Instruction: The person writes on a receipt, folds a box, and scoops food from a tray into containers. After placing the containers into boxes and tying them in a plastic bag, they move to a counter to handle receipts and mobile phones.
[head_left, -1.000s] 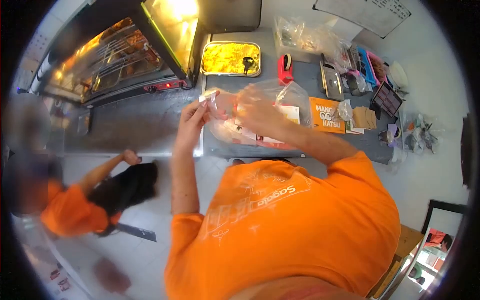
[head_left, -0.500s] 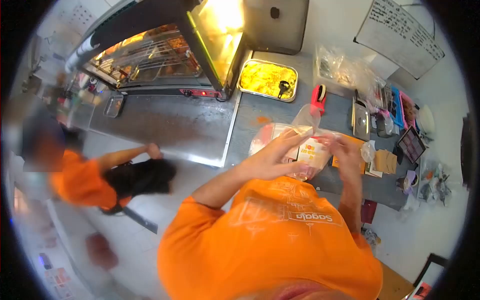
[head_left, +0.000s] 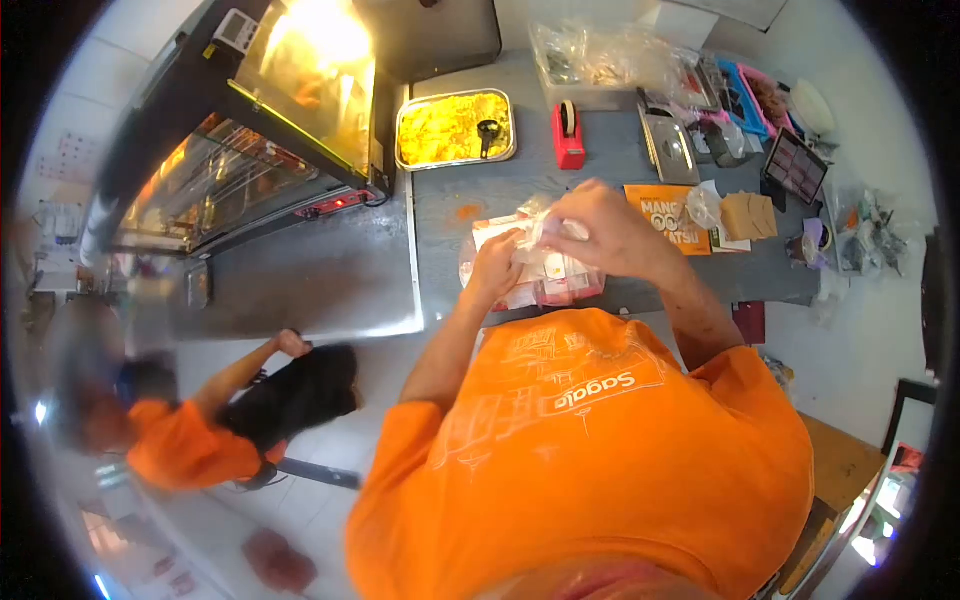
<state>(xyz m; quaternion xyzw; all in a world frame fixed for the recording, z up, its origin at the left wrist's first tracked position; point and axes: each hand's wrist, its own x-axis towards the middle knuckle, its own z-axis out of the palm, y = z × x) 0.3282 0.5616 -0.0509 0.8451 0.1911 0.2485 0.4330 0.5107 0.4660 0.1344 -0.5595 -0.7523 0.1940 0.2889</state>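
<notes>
In front of my chest on the grey counter lies a clear plastic bag (head_left: 575, 285) with white and red printed packs inside. My left hand (head_left: 495, 268) is closed around the bunched neck of the bag. My right hand (head_left: 605, 232) pinches the bag's gathered top just to the right of it, fingers bent inward. Beyond the hands stands a red tape dispenser (head_left: 569, 150), with a roll in it. Printed text on the packs is partly hidden by the plastic and my hands.
A foil tray of yellow food (head_left: 455, 130) with a black spoon sits at the back, beside a lit display warmer (head_left: 310, 170). On the right are an orange printed card (head_left: 668, 215), brown paper packets (head_left: 749, 216) and a metal-lidded container (head_left: 670, 145). A co-worker (head_left: 200, 440) stands left.
My hands have come together and gathered the bag's loose top, which stood spread open. The whole view has shifted, showing more of the right side. The co-worker stays at the left.
</notes>
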